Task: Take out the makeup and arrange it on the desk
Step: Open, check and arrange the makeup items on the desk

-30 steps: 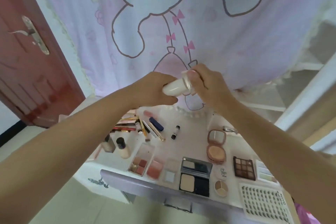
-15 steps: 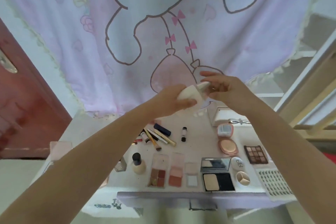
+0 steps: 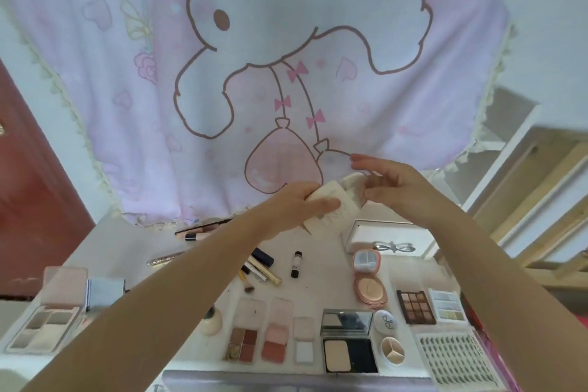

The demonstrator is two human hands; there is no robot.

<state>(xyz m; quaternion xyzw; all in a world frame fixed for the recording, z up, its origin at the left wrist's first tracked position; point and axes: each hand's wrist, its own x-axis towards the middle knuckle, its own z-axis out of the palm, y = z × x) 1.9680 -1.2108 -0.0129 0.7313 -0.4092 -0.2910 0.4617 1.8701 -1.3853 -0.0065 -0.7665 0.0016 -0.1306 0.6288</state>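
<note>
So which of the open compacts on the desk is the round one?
The rose-gold compact below the right hand, with its beige powder pan facing up. The other open palettes are rectangular.

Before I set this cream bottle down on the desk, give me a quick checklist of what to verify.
1. Left hand grips the bottle: ok.
2. Right hand on the cap: ok, fingers around it.
3. Cap fully closed: cannot tell.
4. Free spot on the desk, near the black lip balm: ok.
5. Open pink compact out of the way: ok, it lies to the right.
</note>
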